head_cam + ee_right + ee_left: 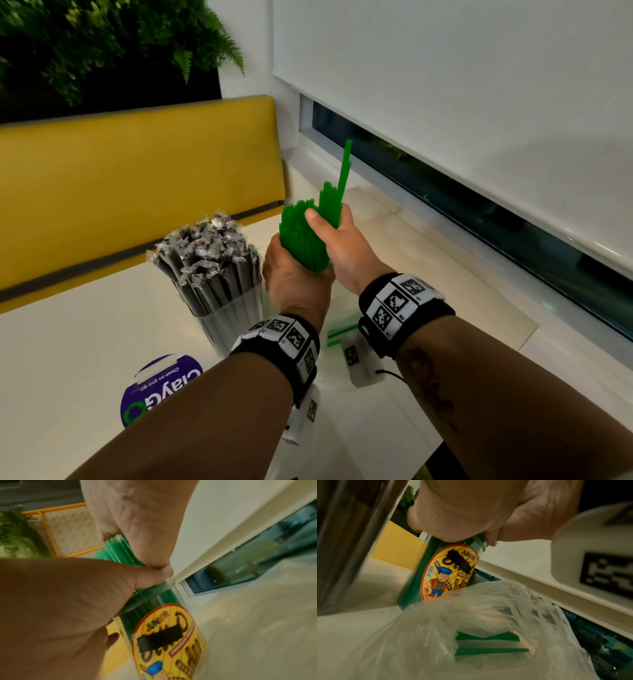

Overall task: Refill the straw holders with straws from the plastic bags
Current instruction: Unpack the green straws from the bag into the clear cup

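Note:
A bunch of green straws (310,236) stands upright in a clear jar with a yellow cartoon label (447,572); my hands hide the jar in the head view. My left hand (294,274) curls round the jar's mouth and the foot of the bunch. My right hand (337,236) grips the straws higher up, thumb in front, and a few straws stick out above it. The right wrist view shows the straws (120,550) between both hands, above the jar label (168,642). A crumpled clear plastic bag (471,628) lies near the jar with a few green straws (491,651) inside.
A clear holder packed with wrapped black straws (212,270) stands just left of my hands on the white table (68,359). A round purple sticker (161,390) lies on the table. A yellow bench back (137,188) is behind, and a window ledge (428,246) runs along the right.

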